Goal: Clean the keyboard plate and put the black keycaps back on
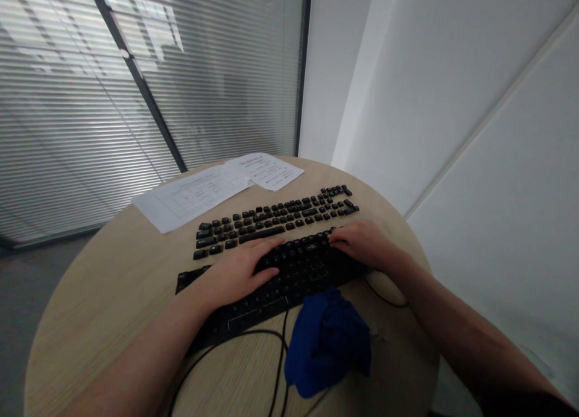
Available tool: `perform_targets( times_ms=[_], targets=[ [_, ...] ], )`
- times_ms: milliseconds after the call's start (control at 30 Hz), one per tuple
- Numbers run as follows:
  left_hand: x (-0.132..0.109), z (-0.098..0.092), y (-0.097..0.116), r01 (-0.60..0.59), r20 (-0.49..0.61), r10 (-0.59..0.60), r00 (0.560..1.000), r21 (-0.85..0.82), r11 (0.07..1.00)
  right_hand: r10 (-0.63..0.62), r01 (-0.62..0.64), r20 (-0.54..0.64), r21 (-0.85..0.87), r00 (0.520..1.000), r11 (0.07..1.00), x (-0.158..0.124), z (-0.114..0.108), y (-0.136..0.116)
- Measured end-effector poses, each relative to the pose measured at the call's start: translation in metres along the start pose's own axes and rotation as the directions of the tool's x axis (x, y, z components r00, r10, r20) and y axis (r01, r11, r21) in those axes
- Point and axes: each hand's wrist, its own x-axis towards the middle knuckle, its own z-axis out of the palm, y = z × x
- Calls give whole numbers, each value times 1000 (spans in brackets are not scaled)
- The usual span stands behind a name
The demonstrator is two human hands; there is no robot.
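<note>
A black keyboard lies across the round table, most of its keycaps off and a row of caps still along its far edge. My left hand rests flat over its left-middle part, thumb and fingers apart. At the right end, my right hand has its fingers bent and pressed together at the far row of keys; whatever they pinch is too small to make out. Loose black keycaps are laid out in rows just beyond the keyboard. A crumpled blue cloth lies against the near edge.
Printed paper sheets lie at the far left of the wooden table. A black cable runs from the keyboard's near side past the cloth. Behind stand a window with blinds and a white wall on the right.
</note>
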Motion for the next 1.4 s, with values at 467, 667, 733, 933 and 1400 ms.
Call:
perform_targets(
  times_ms=[467, 667, 733, 933, 1400],
  targets=[
    [0, -2, 2, 24, 6, -24, 1000, 8, 1000, 22, -7, -73, 209, 997, 978, -1, 6, 8],
    [1, -2, 3, 25, 17, -25, 1000, 7, 1000, 74, -66, -29, 214, 997, 975, 1, 7, 11],
    [1, -1, 3, 19, 14, -19, 1000, 8, 1000, 55, -48, -31, 178, 998, 983, 0, 7, 11],
    [2, -1, 2, 12, 12, -12, 1000, 9, 1000, 23, -20, -18, 138, 1000, 990, -5, 3, 10],
    [2, 0, 1, 38, 21, -38, 999, 29, 999, 61, -66, 148, 29, 987, 997, -7, -19, -12]
  ],
)
